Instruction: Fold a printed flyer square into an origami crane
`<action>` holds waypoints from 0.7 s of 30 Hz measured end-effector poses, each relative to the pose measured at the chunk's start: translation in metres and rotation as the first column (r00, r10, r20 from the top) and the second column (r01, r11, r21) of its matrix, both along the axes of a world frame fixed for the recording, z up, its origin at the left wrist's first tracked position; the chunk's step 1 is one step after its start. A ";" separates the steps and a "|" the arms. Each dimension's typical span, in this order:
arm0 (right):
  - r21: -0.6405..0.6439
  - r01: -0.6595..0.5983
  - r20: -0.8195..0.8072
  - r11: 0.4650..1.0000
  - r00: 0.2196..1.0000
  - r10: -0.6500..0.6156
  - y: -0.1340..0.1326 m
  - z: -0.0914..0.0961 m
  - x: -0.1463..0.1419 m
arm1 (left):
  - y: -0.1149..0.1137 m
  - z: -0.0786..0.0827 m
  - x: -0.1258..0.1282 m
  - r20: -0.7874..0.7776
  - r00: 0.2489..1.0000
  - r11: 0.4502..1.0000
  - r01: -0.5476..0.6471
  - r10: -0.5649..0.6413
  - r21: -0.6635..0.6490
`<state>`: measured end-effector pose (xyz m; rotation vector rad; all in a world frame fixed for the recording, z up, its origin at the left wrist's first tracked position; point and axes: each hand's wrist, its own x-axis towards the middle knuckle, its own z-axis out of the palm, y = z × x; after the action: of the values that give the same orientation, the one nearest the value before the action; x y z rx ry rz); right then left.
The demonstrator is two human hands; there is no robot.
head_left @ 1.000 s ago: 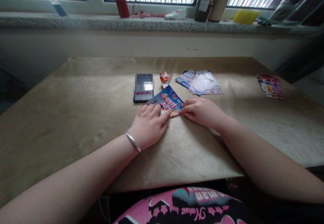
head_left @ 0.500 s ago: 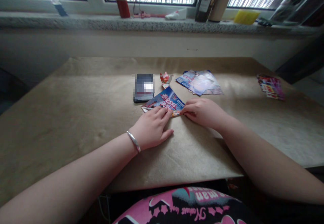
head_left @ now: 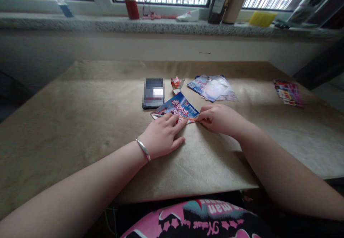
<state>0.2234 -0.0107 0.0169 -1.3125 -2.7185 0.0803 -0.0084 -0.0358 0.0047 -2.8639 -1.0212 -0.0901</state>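
Observation:
A blue printed paper sheet with red-and-white lettering [head_left: 176, 108], folded into a triangle, lies on the tan table [head_left: 80, 123] in front of me. My left hand [head_left: 162, 137], with a silver bangle on the wrist, lies on its near edge with the fingers stretched flat over the fold. My right hand [head_left: 219, 119] has its fingers curled, pinching the paper's right corner against the table.
A phone [head_left: 153, 93] lies just behind the paper. A small folded red-and-white paper figure [head_left: 176, 83] and a stack of blue leaflets [head_left: 212, 87] lie beyond it, and pink leaflets [head_left: 288, 91] at the far right. The windowsill holds a red cup [head_left: 132, 8], bottles and a yellow box.
My left hand has slid slightly toward me and to the right along the fold, uncovering the paper's left corner. My right hand has shifted a little to the right on the corner.

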 end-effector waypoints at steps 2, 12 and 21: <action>0.003 -0.007 0.001 1.000 1.000 0.007 0.000 0.000 0.001 | 0.000 0.000 0.000 -0.001 1.000 1.000 -0.001 0.001 0.001; 0.016 -0.028 -0.011 0.999 1.000 0.028 0.001 -0.001 0.004 | 0.000 0.000 0.000 -0.010 1.000 1.000 -0.002 0.002 0.010; 0.134 -0.228 -0.027 0.964 0.972 0.233 0.000 -0.006 -0.004 | 0.001 0.000 0.001 -0.015 1.000 0.999 0.011 -0.011 0.036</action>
<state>0.2195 -0.0112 0.0111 -0.9459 -2.7753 -0.0473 -0.0076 -0.0347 0.0051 -2.8337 -0.9906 -0.0876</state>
